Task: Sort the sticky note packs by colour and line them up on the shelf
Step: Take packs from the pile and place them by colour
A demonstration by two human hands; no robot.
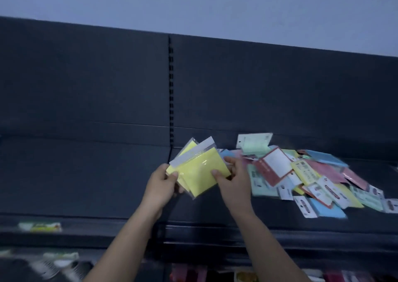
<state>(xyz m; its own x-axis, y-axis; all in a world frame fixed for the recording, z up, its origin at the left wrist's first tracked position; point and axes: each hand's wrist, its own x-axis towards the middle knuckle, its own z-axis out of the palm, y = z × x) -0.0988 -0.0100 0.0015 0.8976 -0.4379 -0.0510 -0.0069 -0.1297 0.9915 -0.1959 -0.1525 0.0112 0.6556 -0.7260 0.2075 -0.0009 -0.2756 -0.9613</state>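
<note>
My left hand [160, 185] and right hand [233, 181] both pinch the fanned yellow sticky note packs [200, 174] — one colour gathered, I judge — apart from the mixed pile [312, 174].

Pale blue-grey wall [193, 2] seen above dark shelving unit. Dark back panel [86, 83] divided by slotted upright [171, 92] (slots stacked in single vertical row). Dark shelf [75, 174] laid across full width of view. Blurred label [39, 227] fixed to front edge at left. Lower tier [60, 262] glimpsed beneath, contents too blurred to be told. Light dim, bluish cast throughout
</note>
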